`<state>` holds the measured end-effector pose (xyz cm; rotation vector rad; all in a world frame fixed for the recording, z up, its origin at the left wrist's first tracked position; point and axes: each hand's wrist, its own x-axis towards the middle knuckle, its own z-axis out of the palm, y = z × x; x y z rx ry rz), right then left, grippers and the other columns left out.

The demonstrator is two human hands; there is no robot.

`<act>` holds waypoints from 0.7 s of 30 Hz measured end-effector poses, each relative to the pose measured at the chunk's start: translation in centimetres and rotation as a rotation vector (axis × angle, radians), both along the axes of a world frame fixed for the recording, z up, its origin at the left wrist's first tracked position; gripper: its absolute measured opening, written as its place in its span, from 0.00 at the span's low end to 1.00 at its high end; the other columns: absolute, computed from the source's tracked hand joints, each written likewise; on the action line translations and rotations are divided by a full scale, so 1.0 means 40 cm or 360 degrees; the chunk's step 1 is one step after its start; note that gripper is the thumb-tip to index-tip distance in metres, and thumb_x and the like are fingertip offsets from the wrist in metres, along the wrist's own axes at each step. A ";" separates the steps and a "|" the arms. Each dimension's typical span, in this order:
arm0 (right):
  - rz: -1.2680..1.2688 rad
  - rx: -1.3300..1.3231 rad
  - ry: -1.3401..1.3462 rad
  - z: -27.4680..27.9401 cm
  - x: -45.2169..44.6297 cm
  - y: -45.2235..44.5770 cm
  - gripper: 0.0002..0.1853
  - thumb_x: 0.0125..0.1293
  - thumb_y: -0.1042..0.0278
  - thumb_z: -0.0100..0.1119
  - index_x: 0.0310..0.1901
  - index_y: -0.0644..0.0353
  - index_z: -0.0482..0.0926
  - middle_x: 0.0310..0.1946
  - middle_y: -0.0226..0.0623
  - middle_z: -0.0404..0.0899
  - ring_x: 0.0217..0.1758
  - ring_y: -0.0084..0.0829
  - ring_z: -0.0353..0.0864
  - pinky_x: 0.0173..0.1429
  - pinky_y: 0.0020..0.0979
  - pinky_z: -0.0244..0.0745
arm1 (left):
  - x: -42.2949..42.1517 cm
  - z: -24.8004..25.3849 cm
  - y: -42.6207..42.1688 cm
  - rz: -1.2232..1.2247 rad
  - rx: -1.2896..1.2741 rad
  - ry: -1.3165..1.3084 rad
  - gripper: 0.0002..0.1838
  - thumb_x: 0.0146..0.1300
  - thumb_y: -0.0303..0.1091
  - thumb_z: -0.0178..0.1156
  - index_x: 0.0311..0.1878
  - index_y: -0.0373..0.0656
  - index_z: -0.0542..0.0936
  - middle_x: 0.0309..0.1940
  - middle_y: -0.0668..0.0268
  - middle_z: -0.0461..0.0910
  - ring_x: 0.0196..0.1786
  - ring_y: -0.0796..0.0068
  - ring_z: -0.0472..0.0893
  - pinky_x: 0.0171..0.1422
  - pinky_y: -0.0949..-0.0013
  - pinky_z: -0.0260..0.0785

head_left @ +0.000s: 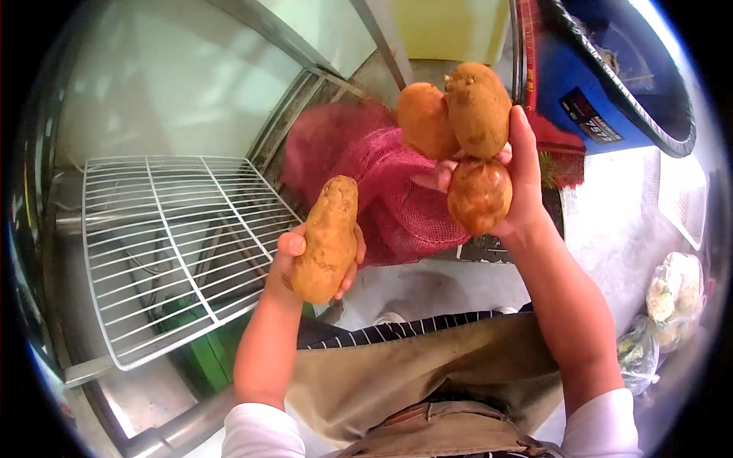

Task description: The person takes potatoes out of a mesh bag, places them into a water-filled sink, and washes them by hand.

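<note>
A long, knobbly potato (327,240) stands upright in my left hand (294,252), whose fingers wrap round its sides. My right hand (519,175) is raised further forward and holds several potatoes together. Of these, an oval brown potato (479,111) is on top, a rounder orange-brown potato (426,120) lies at its left, and a shiny, wet-looking reddish-brown potato (479,195) is below them. Most of the right fingers are hidden behind the potatoes. Between and beyond my hands is a pink mesh sack (397,191).
A white wire rack (164,252) is at the left, above a green crate (210,355). At the upper right stands a blue bin (603,99) with a black liner. Bagged vegetables (676,294) lie on the floor at the right. A yellow container (447,30) is at the top.
</note>
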<state>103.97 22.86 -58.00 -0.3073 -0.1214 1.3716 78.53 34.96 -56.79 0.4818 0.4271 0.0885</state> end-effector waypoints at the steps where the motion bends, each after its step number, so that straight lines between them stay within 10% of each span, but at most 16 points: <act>1: 0.0012 0.0002 0.0025 0.005 -0.006 -0.005 0.36 0.62 0.34 0.49 0.58 0.60 0.69 0.41 0.45 0.78 0.32 0.39 0.82 0.39 0.36 0.80 | 0.005 -0.001 0.004 -0.0042 0.0011 0.0023 0.41 0.41 0.46 0.66 0.57 0.33 0.66 0.40 0.46 0.76 0.27 0.56 0.81 0.24 0.61 0.77; 9: 0.0051 -0.0112 0.0176 0.008 -0.028 -0.014 0.38 0.61 0.31 0.49 0.58 0.60 0.70 0.39 0.46 0.79 0.32 0.41 0.82 0.37 0.37 0.80 | 0.026 0.027 0.003 -0.0078 0.1094 0.0498 0.39 0.37 0.44 0.69 0.54 0.31 0.72 0.43 0.62 0.79 0.44 0.72 0.80 0.52 0.68 0.73; 14: 0.0137 0.0051 0.0154 0.024 -0.042 -0.024 0.40 0.65 0.29 0.36 0.68 0.53 0.58 0.65 0.40 0.64 0.36 0.42 0.83 0.64 0.56 0.64 | 0.035 0.050 -0.019 -0.0045 0.1251 0.0467 0.36 0.40 0.36 0.69 0.55 0.30 0.72 0.46 0.63 0.79 0.47 0.74 0.78 0.55 0.68 0.71; 21: 0.0139 0.0156 0.0080 0.031 -0.061 -0.036 0.43 0.62 0.27 0.38 0.69 0.52 0.53 0.61 0.41 0.67 0.29 0.45 0.79 0.45 0.43 0.77 | 0.063 0.027 -0.070 -0.0078 0.0907 0.0428 0.31 0.49 0.34 0.65 0.57 0.31 0.69 0.48 0.62 0.77 0.46 0.75 0.78 0.55 0.67 0.71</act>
